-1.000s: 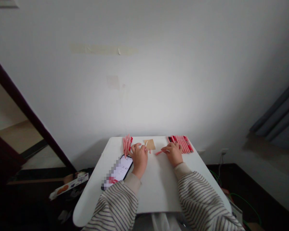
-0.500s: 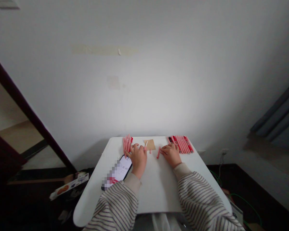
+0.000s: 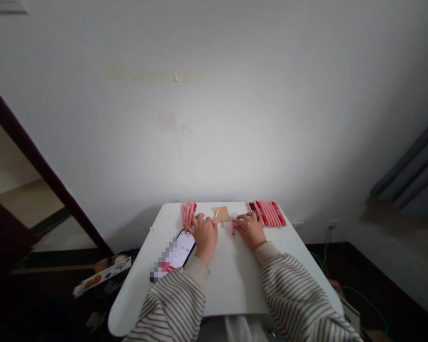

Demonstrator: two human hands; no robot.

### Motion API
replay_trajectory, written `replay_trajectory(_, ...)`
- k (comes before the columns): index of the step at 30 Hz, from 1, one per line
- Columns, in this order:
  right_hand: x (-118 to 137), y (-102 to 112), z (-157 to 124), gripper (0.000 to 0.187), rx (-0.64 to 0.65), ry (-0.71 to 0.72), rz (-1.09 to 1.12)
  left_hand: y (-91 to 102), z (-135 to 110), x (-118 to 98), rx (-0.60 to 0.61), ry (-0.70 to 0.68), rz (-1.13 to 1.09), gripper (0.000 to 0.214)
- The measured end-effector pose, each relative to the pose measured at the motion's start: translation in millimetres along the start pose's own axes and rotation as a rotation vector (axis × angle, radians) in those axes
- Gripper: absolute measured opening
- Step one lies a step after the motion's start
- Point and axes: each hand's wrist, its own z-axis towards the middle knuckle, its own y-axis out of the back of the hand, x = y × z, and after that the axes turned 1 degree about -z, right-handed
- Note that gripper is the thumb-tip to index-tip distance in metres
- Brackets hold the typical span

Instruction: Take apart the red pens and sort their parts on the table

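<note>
The person's right hand was low over the white table, its fingers a little bent, and their tips were at a short pink tube; from where I stood, I could not tell if they gripped it. The left hand had its fingers curved and somewhat spread, with a white-tipped stick at the fingertips, but whether it was held I could not see. Between the hands lay a small pink piece, near a square of brown paper. Pink pens and a phone were beside the left hand, while a row of red and pink pens lay beyond the right one.
</note>
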Motion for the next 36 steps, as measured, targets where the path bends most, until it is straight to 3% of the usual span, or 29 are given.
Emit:
replay_trajectory(7,-1.3,-1.8,0.2,0.023,-0.006,-0.003,0.002,2.1,-0.1,-0.4,0.013,-0.004,0.010,0.027)
replay_trajectory(17,-9.4,-0.9,-0.4,0.017,-0.010,-0.133,0.036,0.0,-0.3,0.1,0.025,-0.005,-0.008,0.022)
replay_trajectory(36,-9.1,-3.2,-0.8,0.019,-0.041,-0.120,0.020,3.0,1.2,0.0,0.020,-0.029,-0.021,0.021)
